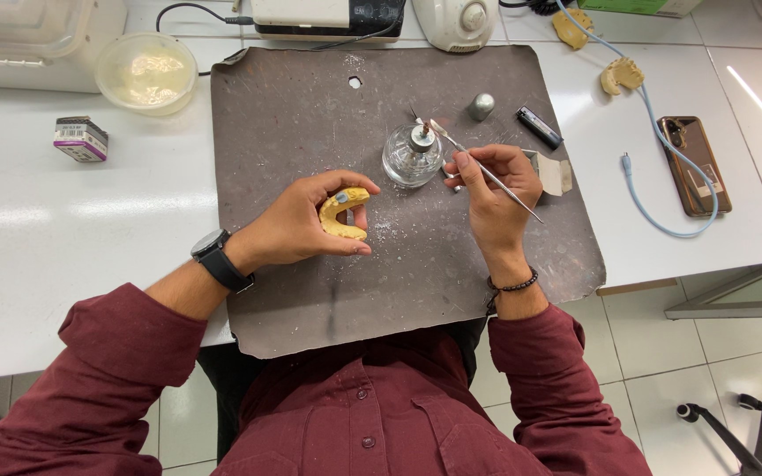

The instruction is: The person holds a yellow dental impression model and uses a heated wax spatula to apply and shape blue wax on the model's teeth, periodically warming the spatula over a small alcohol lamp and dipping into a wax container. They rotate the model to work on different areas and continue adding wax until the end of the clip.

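Your left hand point(297, 225) gripped a yellow dental cast point(346, 214); your right hand point(496, 189) pinched a thin metal instrument point(484, 169), tip at the glass spirit lamp point(412, 154). A nudge could have tipped the lamp, or the heated tip burned your fingers.

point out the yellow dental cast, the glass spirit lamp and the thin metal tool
yellow dental cast point(347, 217), head view, on its curved arch held in the left hand
glass spirit lamp point(411, 157), head view, on its clear round body
thin metal tool point(509, 188), head view, on its shaft above the right hand's fingers
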